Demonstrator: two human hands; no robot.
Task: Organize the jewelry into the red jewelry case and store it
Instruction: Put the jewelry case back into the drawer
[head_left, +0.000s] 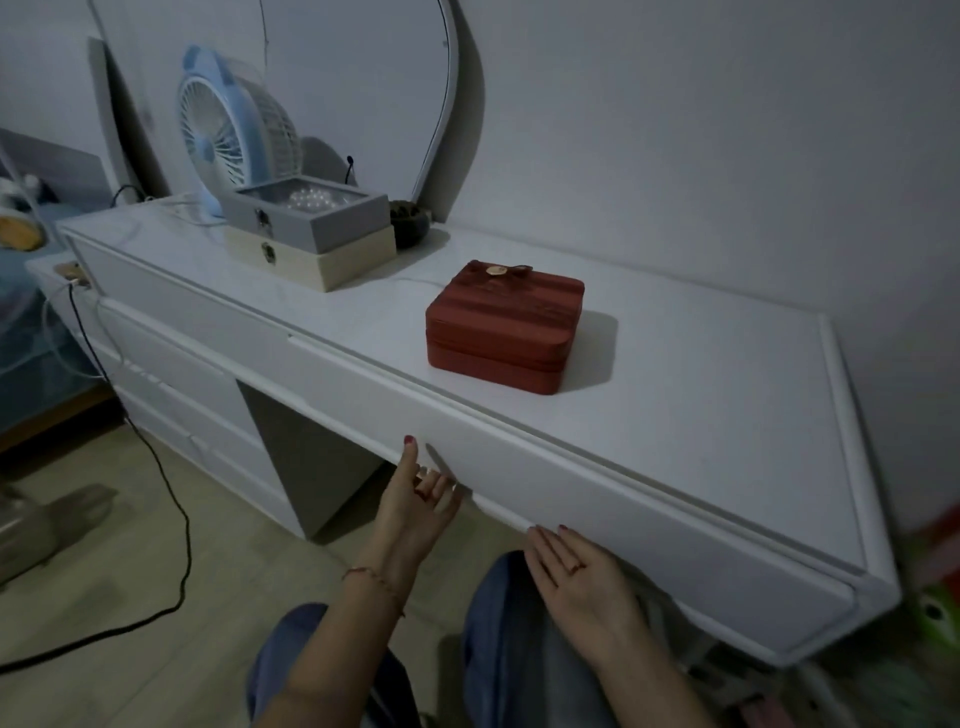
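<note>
— Knees in blue trousers (519, 649) sit nearest, and both hands reach for the white drawer front (597, 499) under the worktop (701, 374).
— How are they set?
— Left hand (415, 499) has its fingers curled beneath the drawer's lower edge, thumb up against the face; right hand (576, 566) is spread flat, palm up, holding nothing.
— And the red jewelry case (501, 332)?
— Closed (bow on top), standing mid-worktop — well apart from the stacked boxes (311, 234) and fan (228, 130).
</note>
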